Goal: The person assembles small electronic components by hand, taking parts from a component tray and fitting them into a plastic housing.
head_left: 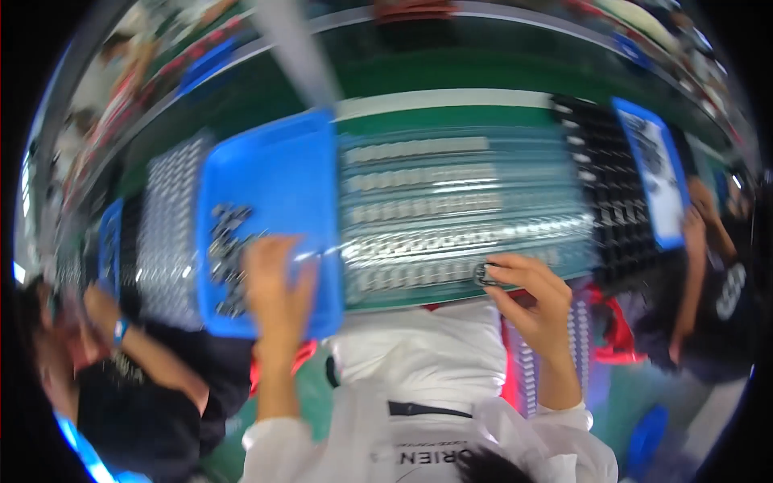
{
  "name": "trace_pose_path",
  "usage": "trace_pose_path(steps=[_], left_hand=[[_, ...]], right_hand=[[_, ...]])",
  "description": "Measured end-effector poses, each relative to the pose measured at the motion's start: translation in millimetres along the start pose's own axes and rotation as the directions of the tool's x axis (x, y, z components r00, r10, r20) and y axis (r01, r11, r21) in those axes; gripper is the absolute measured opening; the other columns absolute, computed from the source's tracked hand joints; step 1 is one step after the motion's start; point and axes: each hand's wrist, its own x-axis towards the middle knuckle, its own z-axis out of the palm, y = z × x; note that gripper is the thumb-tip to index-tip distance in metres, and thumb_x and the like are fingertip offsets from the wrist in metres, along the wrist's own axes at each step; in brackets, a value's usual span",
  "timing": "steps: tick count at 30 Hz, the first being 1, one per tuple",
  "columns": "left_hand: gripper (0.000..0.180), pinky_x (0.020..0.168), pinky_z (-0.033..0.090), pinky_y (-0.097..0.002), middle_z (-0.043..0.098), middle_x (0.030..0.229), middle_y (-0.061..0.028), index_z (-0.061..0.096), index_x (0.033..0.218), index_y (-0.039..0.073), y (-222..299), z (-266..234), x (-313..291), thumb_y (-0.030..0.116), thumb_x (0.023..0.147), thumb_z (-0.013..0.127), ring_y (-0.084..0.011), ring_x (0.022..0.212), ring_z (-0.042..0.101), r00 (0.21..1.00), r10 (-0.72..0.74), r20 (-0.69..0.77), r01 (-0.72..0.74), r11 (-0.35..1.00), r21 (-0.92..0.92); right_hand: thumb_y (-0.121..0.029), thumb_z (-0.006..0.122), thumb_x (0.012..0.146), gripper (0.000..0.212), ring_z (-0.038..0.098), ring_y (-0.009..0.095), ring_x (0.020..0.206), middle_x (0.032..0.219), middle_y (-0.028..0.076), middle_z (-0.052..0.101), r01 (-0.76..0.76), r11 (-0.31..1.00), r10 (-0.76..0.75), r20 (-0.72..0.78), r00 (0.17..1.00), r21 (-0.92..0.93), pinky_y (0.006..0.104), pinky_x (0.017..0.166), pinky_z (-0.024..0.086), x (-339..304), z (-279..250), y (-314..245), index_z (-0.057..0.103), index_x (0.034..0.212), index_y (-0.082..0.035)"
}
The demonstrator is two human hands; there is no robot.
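Small dark part (484, 274), pinched in right hand (533, 299); left hand (278, 278) over blue tray (274, 173).
Holds the part between right thumb and fingertips, at the near edge of a ribbed teal panel (535, 161) bearing rows of pale pieces (419, 150). Has the left hand beside loose dark pieces (227, 241); blurred, cannot tell whether gripping any. Includes, farther right, a black compartmented tray (616, 197).
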Motion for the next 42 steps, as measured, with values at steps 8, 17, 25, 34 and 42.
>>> trace_pose_path(steps=[8,17,25,34,42], left_hand=[[0.021,0.084,0.046,-0.0387,0.055,0.100,-0.0129,0.064,0.097,0.002,-51,-15,-14,0.004,0.077,0.069,-0.0325,0.094,0.057,0.988,-0.128,0.090,0.108,0.974,0.201],[0.024,0.079,0.047,-0.0331,0.054,0.101,-0.0108,0.057,0.099,-0.001,-51,-5,-16,-0.006,0.077,0.065,-0.0246,0.088,0.057,0.989,-0.145,0.008,0.145,0.988,-0.047],[0.024,0.077,0.048,-0.0320,0.059,0.093,-0.0126,0.058,0.095,-0.002,-69,-7,-19,-0.006,0.074,0.067,-0.0266,0.088,0.060,0.996,-0.069,-0.051,0.073,0.994,0.078],[0.030,0.087,0.048,-0.0313,0.059,0.105,-0.0115,0.058,0.107,-0.002,-66,-13,-17,-0.009,0.079,0.063,-0.0220,0.097,0.060,0.963,-0.269,-0.012,0.268,0.962,-0.057],[0.026,0.083,0.050,-0.0318,0.056,0.111,-0.0112,0.063,0.104,0.001,-11,6,-2,-0.008,0.080,0.060,-0.0216,0.102,0.058,0.992,-0.070,-0.103,0.044,0.972,-0.232]], right_hand=[[0.004,0.069,0.075,0.022,0.065,0.024,0.096,0.103,0.012,0.066,-0.159,0.916,0.053,-0.283,0.958,-0.368,0.0310,0.082,0.050,9,-94,49,0.066,0.096,0.000],[0.003,0.069,0.074,0.023,0.061,0.029,0.092,0.097,0.011,0.064,-0.049,0.853,0.021,-0.059,0.998,-0.519,0.0358,0.078,0.050,50,-134,123,0.063,0.095,-0.001],[0.006,0.064,0.073,0.023,0.057,0.030,0.100,0.106,0.012,0.060,0.146,0.760,-0.022,0.200,0.980,-0.633,0.0370,0.086,0.047,60,-135,112,0.062,0.095,0.002],[0.004,0.061,0.079,0.034,0.057,0.028,0.099,0.110,0.013,0.058,0.048,0.972,-0.029,0.084,0.996,-0.229,0.0355,0.084,0.046,15,-32,46,0.065,0.112,-0.004],[-0.002,0.069,0.075,0.033,0.054,0.029,0.095,0.103,0.010,0.058,0.095,0.911,-0.102,0.004,0.995,-0.402,0.0367,0.083,0.044,18,18,49,0.065,0.108,-0.004]])
